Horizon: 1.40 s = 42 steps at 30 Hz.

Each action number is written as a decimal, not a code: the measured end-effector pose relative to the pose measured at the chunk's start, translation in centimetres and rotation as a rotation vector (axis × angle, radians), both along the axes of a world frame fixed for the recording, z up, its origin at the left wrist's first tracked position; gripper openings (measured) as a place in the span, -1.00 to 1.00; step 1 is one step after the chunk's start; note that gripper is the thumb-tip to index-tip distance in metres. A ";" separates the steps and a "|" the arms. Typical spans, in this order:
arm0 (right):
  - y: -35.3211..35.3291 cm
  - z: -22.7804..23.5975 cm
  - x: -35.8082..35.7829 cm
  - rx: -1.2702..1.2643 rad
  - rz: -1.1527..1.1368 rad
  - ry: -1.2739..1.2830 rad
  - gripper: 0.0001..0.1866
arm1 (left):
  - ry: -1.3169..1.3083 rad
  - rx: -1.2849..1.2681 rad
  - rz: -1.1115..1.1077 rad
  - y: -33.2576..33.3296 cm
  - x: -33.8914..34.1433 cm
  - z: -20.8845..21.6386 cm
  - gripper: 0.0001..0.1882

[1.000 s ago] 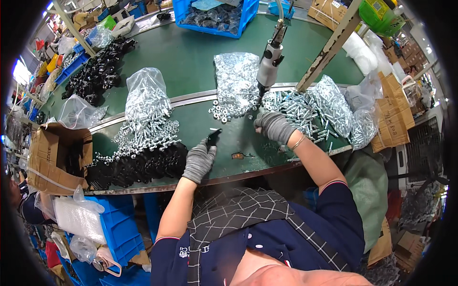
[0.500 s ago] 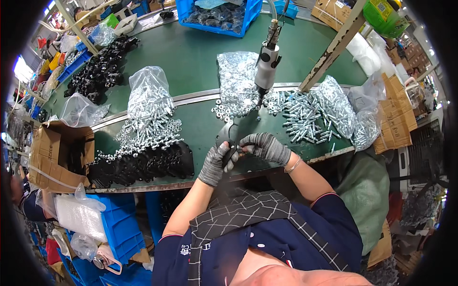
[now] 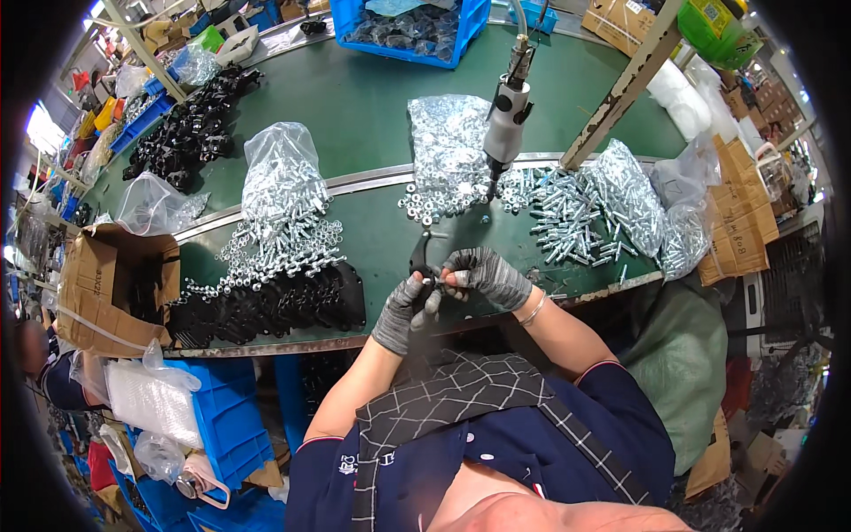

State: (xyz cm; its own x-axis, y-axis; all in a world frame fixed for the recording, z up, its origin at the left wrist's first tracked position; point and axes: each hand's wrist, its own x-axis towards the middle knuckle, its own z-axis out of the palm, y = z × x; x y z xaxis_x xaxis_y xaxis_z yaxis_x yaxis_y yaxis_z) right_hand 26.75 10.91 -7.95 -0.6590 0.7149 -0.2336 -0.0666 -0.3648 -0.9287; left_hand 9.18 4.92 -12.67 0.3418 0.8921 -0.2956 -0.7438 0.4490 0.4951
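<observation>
In front of me, my left hand (image 3: 398,312), in a grey knitted glove with bare fingertips, is closed on a dark curved metal bracket (image 3: 419,254). A short silvery bolt (image 3: 437,235) sticks out sideways near the bracket's upper end. My right hand (image 3: 492,277), gloved alike, pinches at the bracket's right side; whatever is between its fingertips is too small to make out. Beyond the hands hangs a white-grey power screwdriver (image 3: 504,129), its dark bit pointing down beside a heap of silvery nuts (image 3: 427,206).
Loose bolts (image 3: 567,222) lie right of the screwdriver. At left are a bag of bolts (image 3: 282,173), a row of black plates (image 3: 270,306) and an open cardboard box (image 3: 89,288). A painted post (image 3: 620,89) rises at right. A blue crate (image 3: 456,35) stands at the back.
The bracket has turned in my left hand, so its broad face shows less and the bolt at its top is visible. My right fingertips have shifted slightly against it.
</observation>
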 end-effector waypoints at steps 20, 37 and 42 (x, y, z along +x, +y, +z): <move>3.1 -2.1 -0.2 1.379 -0.172 -0.942 -0.84 | 0.584 -0.087 0.046 2.9 -0.4 0.5 -0.73; 3.3 3.0 -2.0 1.680 0.417 -0.719 -0.75 | 0.723 -0.185 0.145 3.1 0.2 0.5 -0.69; 4.4 3.5 -2.4 1.647 0.609 -0.755 -0.76 | 0.699 -0.210 0.130 2.9 0.5 1.9 -0.66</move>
State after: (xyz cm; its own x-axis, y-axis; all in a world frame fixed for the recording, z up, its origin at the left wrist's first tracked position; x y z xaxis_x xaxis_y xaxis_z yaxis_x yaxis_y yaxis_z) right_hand 24.37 15.30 -4.46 -0.9705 0.2403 0.0201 0.2372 0.9663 -0.0999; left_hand 9.72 7.85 -10.72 -0.0934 0.8129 -0.5748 -0.3397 0.5167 0.7859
